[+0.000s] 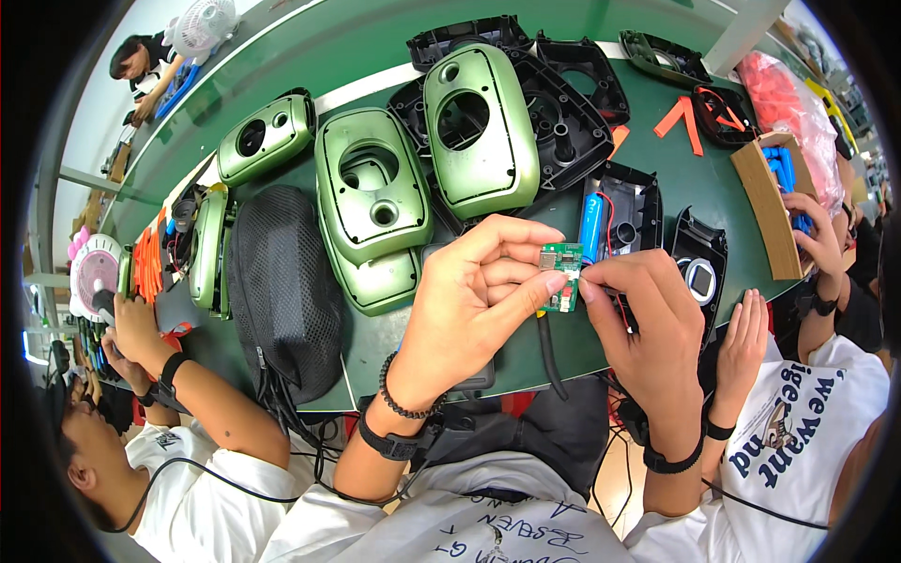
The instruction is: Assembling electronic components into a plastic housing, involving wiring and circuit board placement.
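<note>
My left hand (460,305) pinches a small green circuit board (564,253) between thumb and fingers, with its component side showing. The board has a metal port and small white and red parts. At its right edge, the thumb and index finger of my right hand (652,324) are closed together; whatever they pinch is too small to make out. Just beyond, a blue cylindrical battery (590,228) with a red wire lies at a black plastic housing (638,199). A thick black cable (550,357) hangs below the board.
Green speaker-like shells (375,183) stand left and ahead, beside a black mesh pouch (286,291). Black housings (554,103) pile up at the back. Rightward are orange strips (680,122) and a cardboard box (765,206) of blue batteries. Co-workers' arms (221,403) flank me on both sides.
</note>
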Tool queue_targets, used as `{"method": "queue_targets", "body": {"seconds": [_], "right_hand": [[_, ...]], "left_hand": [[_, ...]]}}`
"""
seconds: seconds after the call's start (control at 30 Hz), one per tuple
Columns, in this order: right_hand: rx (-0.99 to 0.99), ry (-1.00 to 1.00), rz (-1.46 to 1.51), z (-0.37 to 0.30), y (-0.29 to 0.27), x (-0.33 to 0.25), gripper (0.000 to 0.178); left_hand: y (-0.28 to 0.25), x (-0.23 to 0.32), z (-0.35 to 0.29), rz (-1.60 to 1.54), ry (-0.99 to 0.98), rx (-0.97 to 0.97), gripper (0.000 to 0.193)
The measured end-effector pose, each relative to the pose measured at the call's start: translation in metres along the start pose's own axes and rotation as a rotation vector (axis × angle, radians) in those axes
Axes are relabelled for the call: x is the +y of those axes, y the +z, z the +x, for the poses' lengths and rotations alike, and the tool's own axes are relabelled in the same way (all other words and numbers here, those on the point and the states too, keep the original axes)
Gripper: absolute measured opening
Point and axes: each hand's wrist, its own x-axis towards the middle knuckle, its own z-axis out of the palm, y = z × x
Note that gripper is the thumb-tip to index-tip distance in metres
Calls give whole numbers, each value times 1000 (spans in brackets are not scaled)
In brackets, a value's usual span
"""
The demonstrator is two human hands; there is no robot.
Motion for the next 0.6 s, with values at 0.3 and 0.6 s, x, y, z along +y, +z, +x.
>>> {"method": "queue_targets", "body": {"seconds": [0.3,0.6], "right_hand": [[-3,-63,-85,-7,9,-1,22],[200,147,-66,9,-36,1,16]], "left_hand": [[5,1,-2,124,-15,-5,36],[4,5,-1,-67,2,81,39]]}}
